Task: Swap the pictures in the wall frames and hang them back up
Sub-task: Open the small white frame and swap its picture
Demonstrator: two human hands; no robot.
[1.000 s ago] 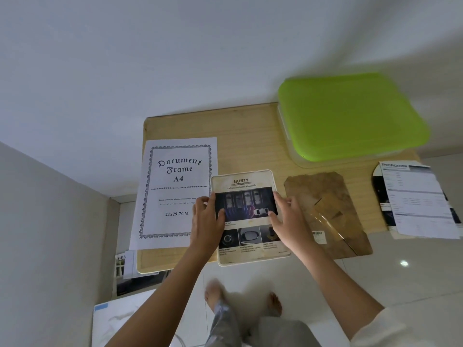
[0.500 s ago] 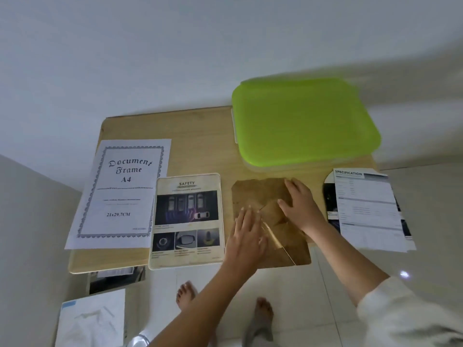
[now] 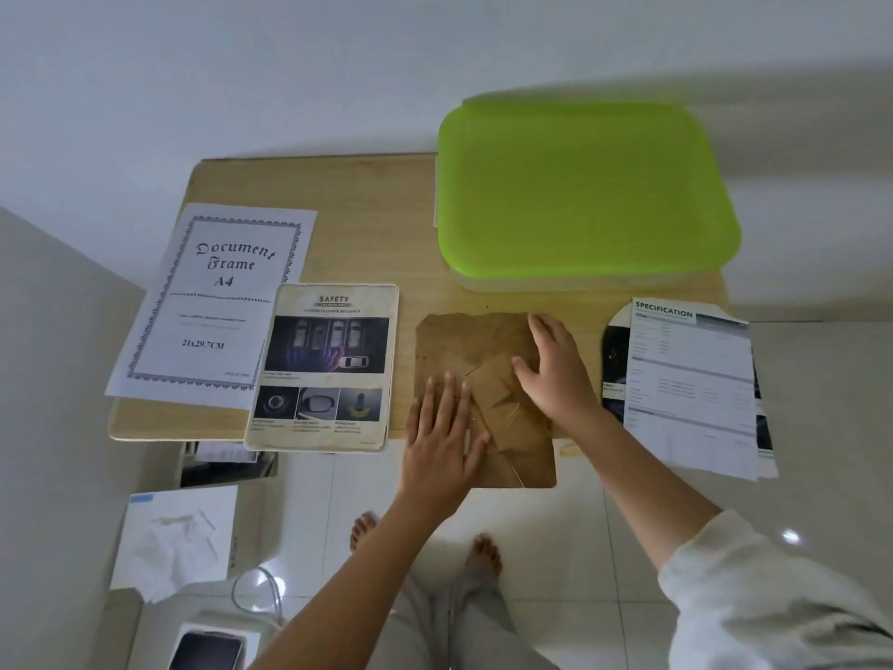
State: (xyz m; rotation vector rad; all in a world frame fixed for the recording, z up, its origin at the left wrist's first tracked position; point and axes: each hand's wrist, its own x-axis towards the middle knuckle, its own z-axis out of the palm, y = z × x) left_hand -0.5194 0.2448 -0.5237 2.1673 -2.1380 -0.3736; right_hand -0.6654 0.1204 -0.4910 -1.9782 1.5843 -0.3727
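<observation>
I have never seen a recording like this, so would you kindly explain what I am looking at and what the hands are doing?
There is no machine here: a camera worn on a person's head looks down at their bare hands. The left hand and right hand both press flat on a brown frame backing board, gripping nothing. It lies on a wooden table, partly over its near edge. Beside it lie a framed "Safety" picture, a "Document Frame A4" sheet, a "Specification" sheet and a green-lidded box.
</observation>
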